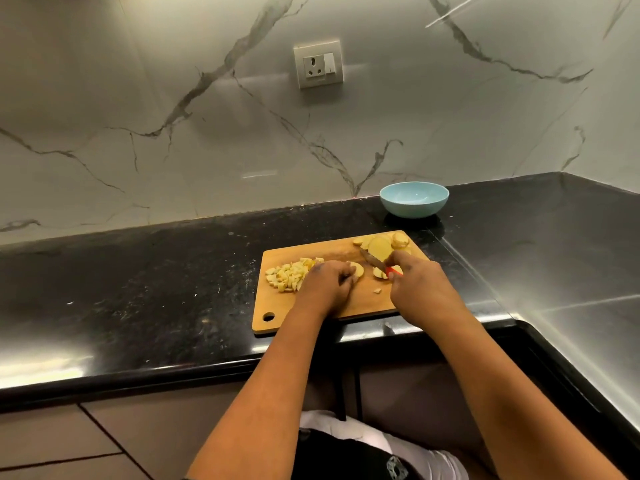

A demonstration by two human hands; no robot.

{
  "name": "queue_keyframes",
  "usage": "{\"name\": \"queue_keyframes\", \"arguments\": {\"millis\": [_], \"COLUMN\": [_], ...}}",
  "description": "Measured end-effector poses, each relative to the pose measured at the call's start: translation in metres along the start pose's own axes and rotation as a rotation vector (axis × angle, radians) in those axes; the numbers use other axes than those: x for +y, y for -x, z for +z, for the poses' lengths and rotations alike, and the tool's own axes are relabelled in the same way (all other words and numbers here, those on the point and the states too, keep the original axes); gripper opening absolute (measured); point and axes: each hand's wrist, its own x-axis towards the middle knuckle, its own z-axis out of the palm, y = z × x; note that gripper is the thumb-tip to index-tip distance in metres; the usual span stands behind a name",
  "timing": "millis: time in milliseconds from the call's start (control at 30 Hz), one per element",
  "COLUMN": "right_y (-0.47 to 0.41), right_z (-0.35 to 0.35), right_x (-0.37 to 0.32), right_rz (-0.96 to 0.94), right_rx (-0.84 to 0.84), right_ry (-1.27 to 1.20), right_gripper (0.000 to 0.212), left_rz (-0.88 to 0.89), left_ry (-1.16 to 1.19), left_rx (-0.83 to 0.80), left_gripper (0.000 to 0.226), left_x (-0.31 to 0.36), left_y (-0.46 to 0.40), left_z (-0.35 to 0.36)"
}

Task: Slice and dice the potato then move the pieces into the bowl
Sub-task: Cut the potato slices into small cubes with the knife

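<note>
The cutting board (311, 317) is matt wood. The surface (138, 289) is glossy black speckled stone, throwing back light. The wall (138, 116) is smooth veined marble with a sheen. The bowl (414, 199) looks smooth, glossy pale blue.

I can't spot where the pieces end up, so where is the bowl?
The light blue bowl sits on the black counter against the marble wall, just beyond the far right corner of the cutting board.
</note>
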Motion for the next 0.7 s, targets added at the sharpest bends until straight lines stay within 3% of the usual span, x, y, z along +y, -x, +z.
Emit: {"name": "queue_keyframes", "arguments": {"millis": [367, 500, 700], "right_y": [0.0, 0.004, -0.004], "right_z": [0.018, 0.034, 0.002], "right_x": [-0.02, -0.037, -0.05], "right_rz": [0.017, -0.07, 0.02], "right_rx": [-0.011, 0.029, -0.183], "right_ry": [0.145, 0.292, 0.383], "right_gripper": [0.021, 0.024, 0.032], "left_rz": [0.011, 0.042, 0.021], "left_ry": [0.028, 0.013, 0.052], "left_rx": [0.059, 0.069, 0.092], "left_gripper": [0.024, 0.019, 0.02], "left_x": [0.003, 0.003, 0.002], "left_y": [0.002, 0.004, 0.003], "left_z": [0.0, 0.0, 0.0]}}
